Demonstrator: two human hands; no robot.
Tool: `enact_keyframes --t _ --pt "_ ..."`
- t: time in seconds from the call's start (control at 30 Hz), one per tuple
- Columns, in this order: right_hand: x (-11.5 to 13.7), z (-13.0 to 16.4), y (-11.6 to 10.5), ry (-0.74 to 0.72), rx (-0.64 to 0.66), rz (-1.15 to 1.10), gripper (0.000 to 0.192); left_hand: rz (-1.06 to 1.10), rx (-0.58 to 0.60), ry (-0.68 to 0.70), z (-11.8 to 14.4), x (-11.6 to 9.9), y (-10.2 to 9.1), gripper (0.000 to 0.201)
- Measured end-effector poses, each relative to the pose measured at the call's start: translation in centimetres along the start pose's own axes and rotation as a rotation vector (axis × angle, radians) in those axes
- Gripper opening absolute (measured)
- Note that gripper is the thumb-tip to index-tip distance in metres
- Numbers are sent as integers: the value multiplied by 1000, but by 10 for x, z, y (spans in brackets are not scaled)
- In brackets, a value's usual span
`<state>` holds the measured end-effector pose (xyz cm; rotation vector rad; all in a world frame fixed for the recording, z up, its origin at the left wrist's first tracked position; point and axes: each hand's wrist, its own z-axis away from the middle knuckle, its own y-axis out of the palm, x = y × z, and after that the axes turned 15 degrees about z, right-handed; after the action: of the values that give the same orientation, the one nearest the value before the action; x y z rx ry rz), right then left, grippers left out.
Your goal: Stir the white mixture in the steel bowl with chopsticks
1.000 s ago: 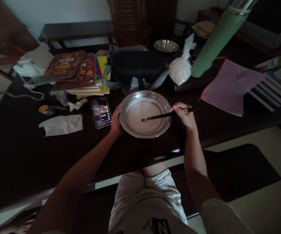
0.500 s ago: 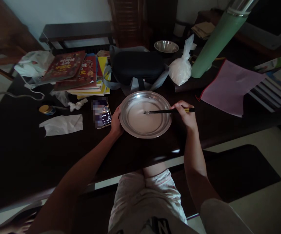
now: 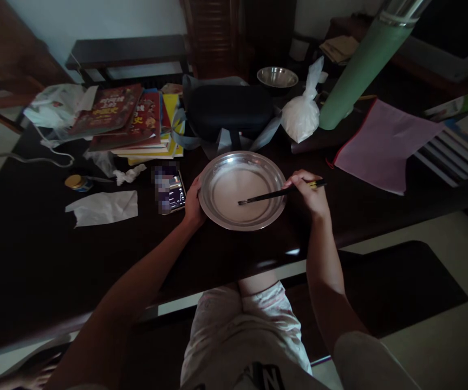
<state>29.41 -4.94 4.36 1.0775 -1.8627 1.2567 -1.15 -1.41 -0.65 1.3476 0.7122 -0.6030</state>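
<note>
A shiny metal bowl (image 3: 242, 223) with a wide rim stands on the dark table in front of me. Cloudy whitish liquid (image 3: 234, 189) covers its bottom. My left hand (image 3: 194, 203) grips the bowl's left rim, its fingers partly hidden behind the edge. In my right hand (image 3: 309, 190) are black chopsticks (image 3: 266, 195) with gold bands, held together over the bowl's right side. Their tips are at the liquid near the middle of the bowl. A lit phone (image 3: 173, 189), partly blurred out, lies just left of my left hand.
Behind the bowl sits a black case (image 3: 229, 111). A knotted bag of white powder (image 3: 301, 119), a green bottle (image 3: 359, 76) and a pink mesh folder (image 3: 384, 146) are to its right. Books (image 3: 116, 116), a small jar (image 3: 78, 182) and a tissue (image 3: 102, 208) lie left; another metal bowl (image 3: 277, 77) is farther back.
The chopstick tips have swung toward me within the bowl, so the chopsticks now slant more. The left hand and the bowl have stayed in place.
</note>
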Motion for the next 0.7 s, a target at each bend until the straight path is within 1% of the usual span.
enact_keyframes --t 0.07,0.13,0.2,0.23,0.3,0.37,0.4,0.47,0.53,0.57,0.6,0.7 --pt "1 0 1 -34 42 45 46 -4 -3 -4 0 0 0 26" --pt "1 0 1 -30 -7 64 46 -1 -11 -8 0 -1 0 26" --pt "0 0 0 1 -82 32 46 11 -17 -8 0 -1 0 27" --pt "-1 0 0 15 -95 10 45 16 -17 -11 1 -1 0 28" --pt "-2 1 0 13 -47 -5 45 17 -15 -17 1 -1 0 28" --pt "-1 0 0 -19 32 28 44 8 -12 -18 1 -1 1 25" --pt "-1 0 0 -32 46 51 45 5 -13 -16 1 -1 1 24" --pt "-1 0 0 -29 -1 74 46 8 -21 -8 1 -1 2 22" --pt "-1 0 0 6 -75 56 47 16 -34 -7 1 -2 2 23" --pt "-1 0 -1 20 -86 40 47 18 -36 -11 1 -2 2 25" --pt "0 1 -1 23 -69 28 47 18 -37 -17 0 -2 2 25" --pt "1 1 -1 -24 39 41 45 11 -28 -28 0 -1 1 25"
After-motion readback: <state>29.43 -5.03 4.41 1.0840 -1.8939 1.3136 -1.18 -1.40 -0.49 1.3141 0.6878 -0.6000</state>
